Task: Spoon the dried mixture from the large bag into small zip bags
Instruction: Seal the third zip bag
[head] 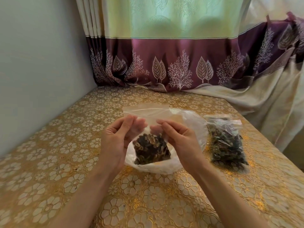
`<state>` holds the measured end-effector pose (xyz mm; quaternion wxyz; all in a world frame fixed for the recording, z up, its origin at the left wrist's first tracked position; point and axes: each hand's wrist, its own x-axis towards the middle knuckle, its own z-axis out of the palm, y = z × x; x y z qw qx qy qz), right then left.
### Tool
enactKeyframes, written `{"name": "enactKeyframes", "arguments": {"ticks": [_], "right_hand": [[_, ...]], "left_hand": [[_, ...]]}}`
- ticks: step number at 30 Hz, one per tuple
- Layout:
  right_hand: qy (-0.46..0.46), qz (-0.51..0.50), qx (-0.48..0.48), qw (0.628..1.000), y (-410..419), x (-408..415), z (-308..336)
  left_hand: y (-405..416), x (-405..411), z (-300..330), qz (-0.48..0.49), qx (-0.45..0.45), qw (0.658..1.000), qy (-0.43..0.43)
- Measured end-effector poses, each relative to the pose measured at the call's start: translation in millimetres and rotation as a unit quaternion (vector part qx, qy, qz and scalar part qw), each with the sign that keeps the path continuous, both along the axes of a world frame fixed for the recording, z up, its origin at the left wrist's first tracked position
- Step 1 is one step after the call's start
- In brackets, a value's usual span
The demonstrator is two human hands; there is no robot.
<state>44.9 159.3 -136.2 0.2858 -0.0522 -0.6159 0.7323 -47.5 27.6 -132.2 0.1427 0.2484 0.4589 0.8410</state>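
A small clear zip bag (pixel 151 148) partly filled with dark dried mixture hangs above the table, held up by both hands. My left hand (pixel 115 140) pinches its left side near the top, and my right hand (pixel 179 139) pinches the right side. The bag's upper part (pixel 146 111) rises clear and empty above my fingers. Beneath it lies a large crumpled translucent bag (pixel 194 125). No spoon is in view.
A second zip bag (pixel 227 142) full of dark dried mixture lies on the table to the right. The table wears a gold floral cloth (pixel 65 162). A wall stands at the left; purple and cream curtains (pixel 164 63) hang behind and drape at the right.
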Motion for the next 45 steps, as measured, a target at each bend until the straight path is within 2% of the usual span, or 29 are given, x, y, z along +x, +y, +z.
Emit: {"name": "enactKeyframes", "arguments": {"ticks": [7,20,25,33,45], "right_hand": [[0.036,-0.021,-0.004,0.999,4,4,11],[0.029,-0.086,0.021,0.996,5,10,17],[0.032,-0.119,0.061,0.991,5,9,16],[0.042,-0.085,0.141,0.986,10,9,12],[0.016,-0.065,0.196,0.978,14,13,15]], "left_hand": [[0,2,3,0.021,-0.014,0.998,0.052],[-8,-3,12,0.034,-0.049,0.994,0.093],[-6,2,11,0.059,-0.059,0.987,0.134],[-8,3,9,0.092,-0.129,0.966,0.203],[-9,4,12,0.079,-0.152,0.95,0.26]]}}
